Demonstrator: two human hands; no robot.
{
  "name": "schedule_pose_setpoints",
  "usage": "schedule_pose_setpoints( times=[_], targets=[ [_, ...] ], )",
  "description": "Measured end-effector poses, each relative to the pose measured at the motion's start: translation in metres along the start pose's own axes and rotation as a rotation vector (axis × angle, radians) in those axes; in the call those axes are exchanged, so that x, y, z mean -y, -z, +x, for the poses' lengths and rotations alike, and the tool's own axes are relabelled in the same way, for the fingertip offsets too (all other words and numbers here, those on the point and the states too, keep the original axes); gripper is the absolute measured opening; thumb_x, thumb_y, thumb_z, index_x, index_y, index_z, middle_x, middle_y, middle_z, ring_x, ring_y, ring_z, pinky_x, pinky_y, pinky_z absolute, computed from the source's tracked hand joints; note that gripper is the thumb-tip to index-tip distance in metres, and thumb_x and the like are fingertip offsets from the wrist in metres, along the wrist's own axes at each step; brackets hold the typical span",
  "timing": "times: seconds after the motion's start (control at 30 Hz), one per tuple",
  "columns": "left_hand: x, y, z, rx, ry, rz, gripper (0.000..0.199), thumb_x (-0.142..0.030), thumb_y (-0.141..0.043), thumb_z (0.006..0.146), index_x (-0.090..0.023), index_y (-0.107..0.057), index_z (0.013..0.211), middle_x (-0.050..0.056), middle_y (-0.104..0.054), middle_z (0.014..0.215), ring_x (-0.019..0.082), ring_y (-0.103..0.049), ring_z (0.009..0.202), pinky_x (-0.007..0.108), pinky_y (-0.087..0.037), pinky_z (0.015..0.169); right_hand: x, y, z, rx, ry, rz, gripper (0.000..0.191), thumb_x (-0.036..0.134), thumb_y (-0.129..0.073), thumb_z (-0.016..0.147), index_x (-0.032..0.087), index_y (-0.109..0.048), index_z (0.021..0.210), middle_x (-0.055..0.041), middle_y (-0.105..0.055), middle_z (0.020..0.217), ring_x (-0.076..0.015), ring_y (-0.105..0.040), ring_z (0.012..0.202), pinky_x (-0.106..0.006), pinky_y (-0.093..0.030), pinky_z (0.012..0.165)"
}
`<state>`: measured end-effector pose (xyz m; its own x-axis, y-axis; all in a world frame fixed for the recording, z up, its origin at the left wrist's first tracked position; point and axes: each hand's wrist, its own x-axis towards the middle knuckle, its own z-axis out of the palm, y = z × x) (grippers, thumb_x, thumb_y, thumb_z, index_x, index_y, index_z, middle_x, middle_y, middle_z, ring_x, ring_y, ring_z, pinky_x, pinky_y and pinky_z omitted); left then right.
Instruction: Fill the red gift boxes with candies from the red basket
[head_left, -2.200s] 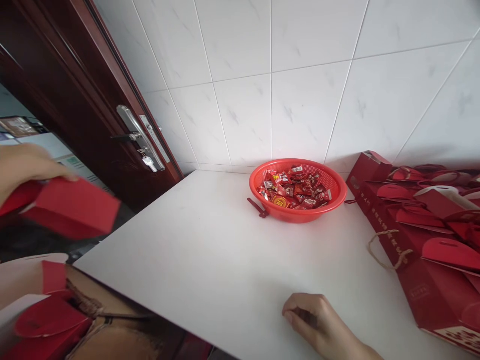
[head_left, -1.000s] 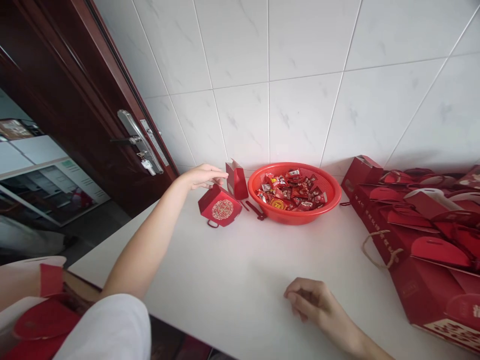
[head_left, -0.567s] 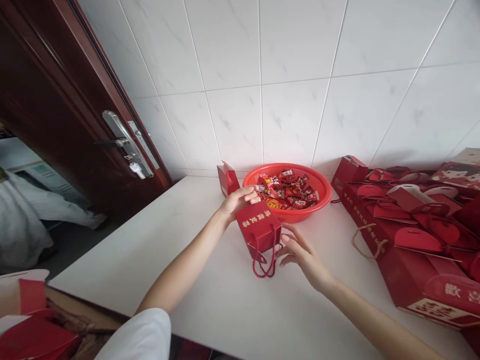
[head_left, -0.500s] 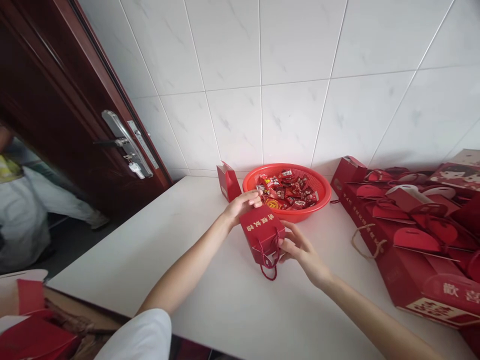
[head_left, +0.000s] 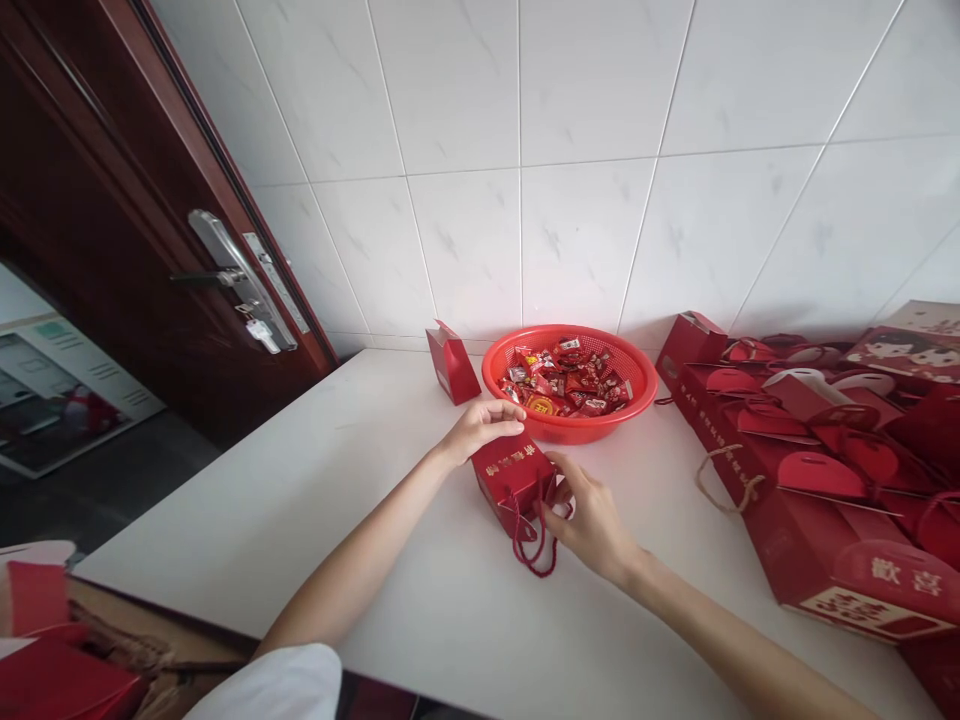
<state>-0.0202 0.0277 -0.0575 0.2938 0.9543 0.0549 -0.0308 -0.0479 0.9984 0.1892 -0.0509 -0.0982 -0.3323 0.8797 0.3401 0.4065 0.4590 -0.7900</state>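
A small dark-red paper gift box (head_left: pixel 512 470) with gold characters lies on its side on the white table, its flapped end towards me. Two twisted red cord handles (head_left: pixel 534 567) hang from that end. My left hand (head_left: pixel 480 432) grips the box's far end, fingers closed over the edge. At the near right corner my right hand (head_left: pixel 592 515) pinches the end flap beside the cords; its fingertips are partly hidden. Just behind the box stands a red plastic basket (head_left: pixel 574 432) holding many red-wrapped sweets (head_left: pixel 559 383).
A small red box (head_left: pixel 453 366) stands upright left of the basket. To the right, a large red carton (head_left: pixel 799 565) with a rope handle (head_left: pixel 724 485) holds several folded red boxes. A tiled wall (head_left: pixel 465 240) closes the back. More red boxes (head_left: pixel 64 680) sit low left, near a door (head_left: pixel 142 190).
The gift box has tilted lower and shifted slightly left, both hands staying on it. My right fingers have moved further in at the flap. The person by the door is gone from view.
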Motion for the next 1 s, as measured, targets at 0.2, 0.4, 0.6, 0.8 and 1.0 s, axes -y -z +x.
schedule_pose_setpoints(
  times=[0.2, 0.4, 0.6, 0.8, 1.0],
  targets=[
    [-0.026, 0.000, -0.016, 0.175, -0.089, 0.467, 0.044, -0.058, -0.067, 0.086, -0.016, -0.075, 0.098, 0.007, -0.073, 0.092, 0.022, -0.067, 0.092, 0.031, -0.050, 0.083, 0.027, 0.027, 0.014, -0.078, -0.084, -0.089, 0.027, 0.019, -0.047, 0.075, 0.018, -0.067, 0.094, 0.0035, -0.056, 0.055, -0.0122, -0.047, 0.050, -0.024, -0.042, 0.055],
    [-0.055, -0.028, -0.043, 0.408, -0.068, 0.669, 0.075, -0.051, -0.078, 0.078, -0.028, -0.054, 0.146, 0.011, -0.064, 0.137, 0.032, -0.060, 0.123, 0.042, -0.048, 0.100, 0.053, 0.056, 0.031, -0.046, -0.059, -0.049, 0.026, 0.021, -0.048, 0.078, 0.019, -0.072, 0.090, 0.0030, -0.054, 0.056, -0.0115, -0.042, 0.050, -0.024, -0.036, 0.052],
    [-0.047, -0.022, -0.036, 0.388, 0.009, 0.623, 0.054, -0.030, -0.072, 0.085, -0.024, -0.062, 0.137, 0.011, -0.070, 0.128, 0.028, -0.066, 0.115, 0.037, -0.053, 0.092, 0.034, 0.060, 0.038, 0.109, 0.002, 0.000, 0.024, 0.030, -0.050, 0.088, 0.019, -0.071, 0.084, -0.0029, -0.068, 0.072, -0.0141, -0.050, 0.059, -0.026, -0.040, 0.057],
    [-0.040, 0.007, -0.026, 0.451, 0.044, 0.470, 0.040, -0.037, -0.070, 0.089, -0.022, -0.070, 0.126, 0.010, -0.072, 0.125, 0.024, -0.067, 0.113, 0.031, -0.053, 0.089, 0.018, 0.059, 0.041, 0.127, 0.042, -0.081, 0.024, 0.028, -0.051, 0.091, 0.019, -0.073, 0.089, -0.0047, -0.073, 0.081, -0.0172, -0.057, 0.066, -0.030, -0.044, 0.064],
    [-0.044, 0.016, -0.019, 0.306, -0.094, 0.546, 0.024, -0.034, -0.064, 0.090, -0.019, -0.077, 0.103, 0.007, -0.075, 0.104, 0.019, -0.067, 0.092, 0.025, -0.049, 0.075, 0.015, 0.054, 0.043, 0.119, 0.089, -0.114, 0.025, 0.029, -0.048, 0.095, 0.023, -0.073, 0.092, -0.0049, -0.076, 0.089, -0.0195, -0.061, 0.072, -0.031, -0.045, 0.068]
  ],
)
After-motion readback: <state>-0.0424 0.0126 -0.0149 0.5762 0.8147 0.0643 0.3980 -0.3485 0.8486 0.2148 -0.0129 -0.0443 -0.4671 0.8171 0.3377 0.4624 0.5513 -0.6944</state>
